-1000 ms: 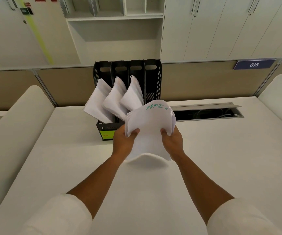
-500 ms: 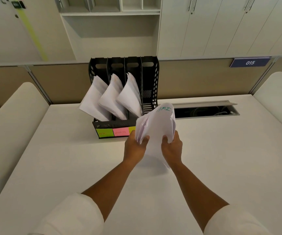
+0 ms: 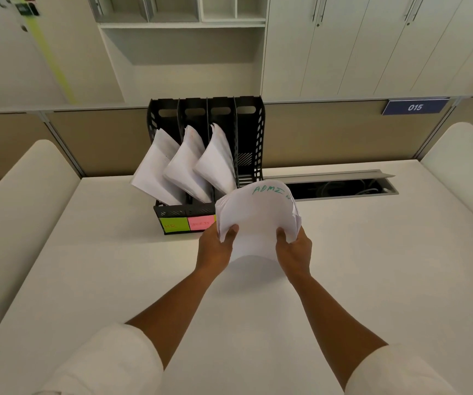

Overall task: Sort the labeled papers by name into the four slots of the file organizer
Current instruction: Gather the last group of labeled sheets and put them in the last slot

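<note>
A black four-slot file organizer stands at the back of the white desk. Its three left slots each hold a leaning bundle of white papers; the rightmost slot holds none. A green sticky label and a pink one mark the front of the two left slots. I hold a curved stack of white papers with "ADMIN" in green at its top, just in front of the organizer's right side. My left hand grips its left edge and my right hand its right edge.
An open cable trough runs along the desk's back edge to the right of the organizer. Beige partition panels rise behind, with a blue "015" sign. Rounded white dividers flank the desk on both sides.
The stack, which was turned edge-on and narrow half a second ago, now faces me flat again with the word readable. Both hands stay on its edges in front of the organizer.
</note>
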Available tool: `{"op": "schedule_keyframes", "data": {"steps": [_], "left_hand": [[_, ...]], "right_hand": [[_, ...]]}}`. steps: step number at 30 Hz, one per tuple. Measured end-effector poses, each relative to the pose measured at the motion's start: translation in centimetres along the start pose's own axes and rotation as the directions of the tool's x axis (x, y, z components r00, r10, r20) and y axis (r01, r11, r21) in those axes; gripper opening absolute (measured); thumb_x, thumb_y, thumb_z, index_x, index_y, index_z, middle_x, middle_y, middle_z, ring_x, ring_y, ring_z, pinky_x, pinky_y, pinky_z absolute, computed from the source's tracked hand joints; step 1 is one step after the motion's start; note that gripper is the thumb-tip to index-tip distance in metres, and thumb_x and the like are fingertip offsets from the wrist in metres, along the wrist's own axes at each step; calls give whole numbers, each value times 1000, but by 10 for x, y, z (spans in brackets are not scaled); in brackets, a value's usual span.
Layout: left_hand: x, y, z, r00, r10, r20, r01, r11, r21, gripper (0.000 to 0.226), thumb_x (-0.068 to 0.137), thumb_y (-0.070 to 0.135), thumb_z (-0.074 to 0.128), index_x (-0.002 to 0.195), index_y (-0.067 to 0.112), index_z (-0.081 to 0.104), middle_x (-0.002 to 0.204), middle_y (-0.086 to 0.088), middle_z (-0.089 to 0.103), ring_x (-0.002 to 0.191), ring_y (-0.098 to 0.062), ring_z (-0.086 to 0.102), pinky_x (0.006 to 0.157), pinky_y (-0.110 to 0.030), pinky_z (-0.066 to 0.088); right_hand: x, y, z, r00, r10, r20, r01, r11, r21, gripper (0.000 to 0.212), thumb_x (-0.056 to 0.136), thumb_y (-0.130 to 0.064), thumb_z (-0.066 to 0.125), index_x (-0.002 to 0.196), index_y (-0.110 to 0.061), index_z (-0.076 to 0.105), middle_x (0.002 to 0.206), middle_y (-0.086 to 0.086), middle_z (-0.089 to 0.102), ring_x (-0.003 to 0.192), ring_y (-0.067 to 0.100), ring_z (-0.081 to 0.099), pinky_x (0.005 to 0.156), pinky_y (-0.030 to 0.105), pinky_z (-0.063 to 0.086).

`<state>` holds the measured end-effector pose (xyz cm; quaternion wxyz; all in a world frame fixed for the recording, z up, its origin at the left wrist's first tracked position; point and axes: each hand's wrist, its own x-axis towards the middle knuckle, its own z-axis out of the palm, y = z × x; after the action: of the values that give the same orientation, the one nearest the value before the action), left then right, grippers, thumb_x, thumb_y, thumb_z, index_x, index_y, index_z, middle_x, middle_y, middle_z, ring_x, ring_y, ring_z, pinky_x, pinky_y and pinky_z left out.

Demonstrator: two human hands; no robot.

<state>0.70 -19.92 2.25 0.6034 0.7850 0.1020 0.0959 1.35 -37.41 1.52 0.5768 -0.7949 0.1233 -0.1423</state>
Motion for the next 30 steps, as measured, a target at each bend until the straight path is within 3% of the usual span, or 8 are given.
{"op": "schedule_keyframes", "data": {"steps": [4, 8, 10, 13, 20, 24, 27, 30], "left_hand": [[2, 4, -1, 999, -33, -12, 32, 998, -48, 31, 89, 43, 62, 114, 23, 62, 97, 11, 67, 94, -13, 65, 67, -11, 47], [3, 8, -1, 999, -41, -28, 39, 998, -56, 42, 90, 44, 59, 124, 20, 57, 110, 3, 65, 99, -16, 62, 74, -17, 51], [3, 7, -2, 997, -75, -22, 74, 996, -51, 45, 90, 44, 60, 127, 19, 56, 114, 0, 65, 101, -19, 61, 80, -25, 52], [2, 2, -6, 996, -87, -15, 86, 996, -27, 45, 89, 44, 62, 125, 17, 58, 111, 0, 67, 101, -19, 63, 75, -22, 49], [4, 3, -9, 995, -87, -50, 84, 995, -47, 38, 88, 42, 64, 120, 22, 58, 107, 3, 66, 96, -18, 63, 76, -23, 52], [5, -8, -10, 991, -136, -13, 136, 991, 3, 40, 90, 38, 62, 124, 17, 57, 115, -3, 66, 99, -20, 61, 81, -28, 50], [5, -13, -12, 986, -167, -19, 168, 986, 25, 41, 92, 37, 60, 127, 15, 55, 118, -6, 64, 106, -25, 61, 87, -32, 51], [7, -12, -16, 986, -158, -63, 159, 987, 12, 40, 94, 36, 58, 128, 15, 55, 119, -6, 63, 107, -25, 60, 88, -33, 50]], "right_hand": [[4, -7, -1, 1000, 11, -1, -11, 1000, 26, 35, 92, -19, 61, 127, -17, 58, 89, -11, 60, 76, 8, 60, 67, 14, 50], [9, -11, 1, 999, 21, 29, -22, 999, 30, 34, 91, -20, 62, 125, -16, 59, 92, -8, 62, 78, 11, 61, 54, 3, 44], [8, -9, 0, 997, 36, 63, -36, 999, 1, 35, 91, -20, 62, 126, -16, 58, 94, -6, 62, 84, 16, 62, 58, 3, 42], [5, -6, -1, 996, 58, 74, -56, 998, -26, 33, 90, -19, 63, 123, -14, 61, 93, -4, 63, 86, 19, 64, 58, 3, 41], [8, -15, 0, 997, 17, 81, -15, 1000, -20, 27, 90, -17, 62, 117, -15, 62, 92, -5, 64, 75, 6, 61, 62, 7, 46], [7, -10, -1, 984, 90, 155, -69, 988, -140, 26, 92, -18, 59, 116, -10, 63, 96, 3, 67, 87, 23, 65, 77, 30, 54], [6, -10, -4, 969, 122, 216, -70, 969, -235, 27, 93, -24, 57, 115, -10, 64, 88, 1, 65, 85, 25, 67, 71, 28, 51], [9, -22, -6, 916, 135, 379, 39, 907, -420, 31, 94, -36, 52, 111, -14, 64, 89, 2, 64, 82, 24, 64, 69, 28, 48]]}}
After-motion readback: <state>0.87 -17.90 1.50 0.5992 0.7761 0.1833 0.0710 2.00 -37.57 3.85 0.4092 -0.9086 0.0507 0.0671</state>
